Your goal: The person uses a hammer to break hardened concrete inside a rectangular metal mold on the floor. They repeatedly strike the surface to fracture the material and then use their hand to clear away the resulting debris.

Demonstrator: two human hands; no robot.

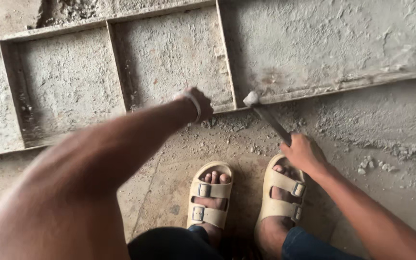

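The right hand (pixel 304 153) grips a hammer (pixel 266 113) whose head touches the metal frame's (pixel 227 58) edge, which the left hand (pixel 199 103) beside it holds, fingers closed.

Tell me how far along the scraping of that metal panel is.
Done: loose grey crumbs already lie on the floor below the panel's edge. In hand: the right hand holds a hammer with its head at the panel rim, while the left hand steadies that rim. Left: a grey crust covers every compartment.
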